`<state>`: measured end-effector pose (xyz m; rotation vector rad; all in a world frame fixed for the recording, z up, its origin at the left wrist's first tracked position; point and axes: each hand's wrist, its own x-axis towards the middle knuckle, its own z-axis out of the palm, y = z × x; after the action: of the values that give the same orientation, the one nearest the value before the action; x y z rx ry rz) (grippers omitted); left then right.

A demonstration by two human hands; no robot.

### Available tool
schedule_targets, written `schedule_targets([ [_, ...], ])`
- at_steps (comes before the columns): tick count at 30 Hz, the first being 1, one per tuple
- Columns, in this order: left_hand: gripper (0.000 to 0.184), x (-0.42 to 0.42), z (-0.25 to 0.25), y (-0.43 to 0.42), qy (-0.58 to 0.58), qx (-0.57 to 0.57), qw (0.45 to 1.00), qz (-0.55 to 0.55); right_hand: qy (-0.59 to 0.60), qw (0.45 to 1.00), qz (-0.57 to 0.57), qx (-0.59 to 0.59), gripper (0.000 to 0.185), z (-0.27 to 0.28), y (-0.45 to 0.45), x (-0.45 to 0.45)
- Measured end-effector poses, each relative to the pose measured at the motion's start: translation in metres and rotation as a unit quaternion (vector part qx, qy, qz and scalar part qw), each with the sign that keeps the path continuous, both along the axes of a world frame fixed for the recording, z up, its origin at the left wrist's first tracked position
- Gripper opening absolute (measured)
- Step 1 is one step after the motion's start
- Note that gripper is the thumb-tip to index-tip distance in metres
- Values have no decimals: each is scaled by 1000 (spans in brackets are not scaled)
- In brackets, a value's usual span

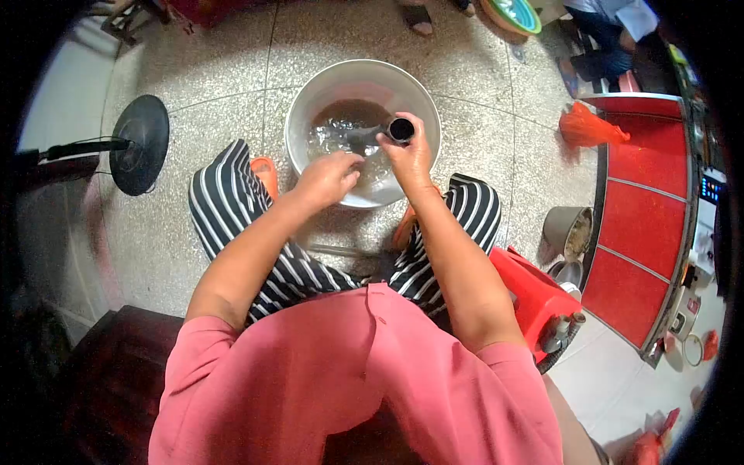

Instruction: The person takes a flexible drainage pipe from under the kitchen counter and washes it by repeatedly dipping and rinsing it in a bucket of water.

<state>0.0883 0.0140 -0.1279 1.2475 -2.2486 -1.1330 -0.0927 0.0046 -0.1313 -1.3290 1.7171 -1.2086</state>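
A large silver metal basin (297, 128) stands on the floor between my knees, with murky brownish water (349, 128) in it. My right hand (412, 159) is over the basin's right side, wrapped round a dark cylinder with a round black open end (401, 130) that faces up. A blurred dark shape runs from it toward the water. My left hand (329, 178) hovers at the near left rim, its fingers curled together and pointing right. Whatever those fingers hold, if anything, is hidden.
A black fan (139, 145) stands at the left. At the right are a red machine (535, 302), a grey bucket (568, 231), a red-tiled counter (639, 232) and an orange plastic bag (589, 126). Another person (601, 43) and coloured basins (511, 15) are at the top right.
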Motion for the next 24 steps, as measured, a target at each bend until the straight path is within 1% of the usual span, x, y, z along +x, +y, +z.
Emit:
schedule_targets([
  [2,30,6,15,14,20,-32,999,27,10,998,10,-59,48,10,11,5],
  [3,29,12,25,25,41,-27,997,62,10,996,17,-86,48,12,18,4],
  [5,28,24,39,47,82,-19,989,121,50,991,14,-120,47,38,32,3],
  [6,27,33,43,57,70,-94,983,140,58,990,18,-127,46,54,39,3],
  [7,26,42,49,65,122,-54,976,173,68,989,18,-132,45,71,46,2],
  [8,26,53,53,72,115,-55,973,190,91,984,12,-151,44,87,54,3],
  [9,26,63,55,76,108,-56,970,209,111,979,4,-169,44,89,58,-2],
  [11,26,80,55,78,106,-67,964,236,76,983,9,-167,44,98,66,-8],
  [12,26,83,57,75,115,-49,961,247,85,980,10,-181,43,103,67,-11],
  [14,28,83,64,67,108,-77,964,229,100,973,13,-207,43,111,68,-14],
  [15,28,82,64,62,105,-91,966,220,101,972,16,-212,43,112,67,-13],
  [17,28,71,65,52,163,-58,958,228,102,969,24,-224,44,114,59,-12],
  [18,28,66,66,44,193,-44,952,234,134,966,18,-220,46,116,55,-10],
  [21,29,55,60,22,214,-31,951,221,119,968,-7,-219,45,86,28,-3],
  [22,30,54,58,14,172,0,964,204,80,978,-9,-192,47,69,19,3],
  [23,30,53,55,10,144,16,970,193,155,968,-25,-198,49,54,15,4],
  [24,30,50,53,5,118,34,976,180,159,976,-23,-144,48,42,16,11],
])
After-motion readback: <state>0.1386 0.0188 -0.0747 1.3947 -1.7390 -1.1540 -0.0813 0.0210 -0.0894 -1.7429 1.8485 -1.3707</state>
